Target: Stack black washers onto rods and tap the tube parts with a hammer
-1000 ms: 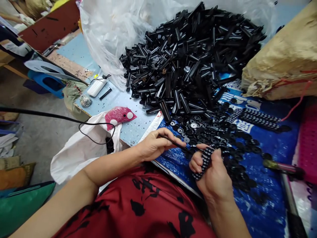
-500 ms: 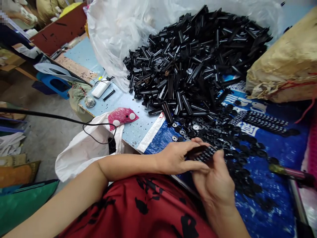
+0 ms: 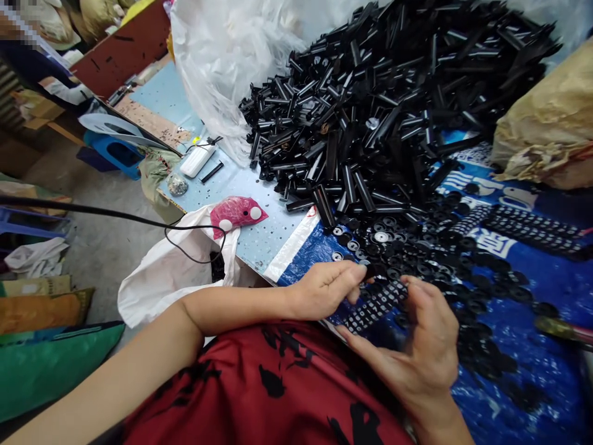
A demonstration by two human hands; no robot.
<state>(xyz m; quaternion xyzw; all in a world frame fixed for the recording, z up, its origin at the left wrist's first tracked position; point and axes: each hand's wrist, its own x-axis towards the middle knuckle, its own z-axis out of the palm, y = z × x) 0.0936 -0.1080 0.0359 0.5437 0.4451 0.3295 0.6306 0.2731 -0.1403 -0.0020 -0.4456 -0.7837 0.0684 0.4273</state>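
Observation:
My right hand (image 3: 421,346) holds a black strip with rows of small white marks (image 3: 376,307) between its thumb and fingertips, palm turned up. My left hand (image 3: 327,287) is pinched closed beside the strip's upper edge, at a small dark piece (image 3: 370,272) whose shape is partly hidden by the fingers. Just beyond both hands lie loose black discs (image 3: 417,259), some with pale centres. More strips with white marks (image 3: 537,225) rest farther right on the blue plastic sheet (image 3: 537,284).
A large heap of black tubular parts (image 3: 352,123) fills the back, against a clear plastic bag (image 3: 222,62). To the right are a tan sack (image 3: 551,117) and a tool handle (image 3: 563,330). A pink packet (image 3: 238,214), white bag (image 3: 157,272) and black cable (image 3: 92,210) lie left.
My hands have moved apart. The strip, earlier between both hands, now lies in my right hand with its white-marked face showing. The view has shifted slightly left.

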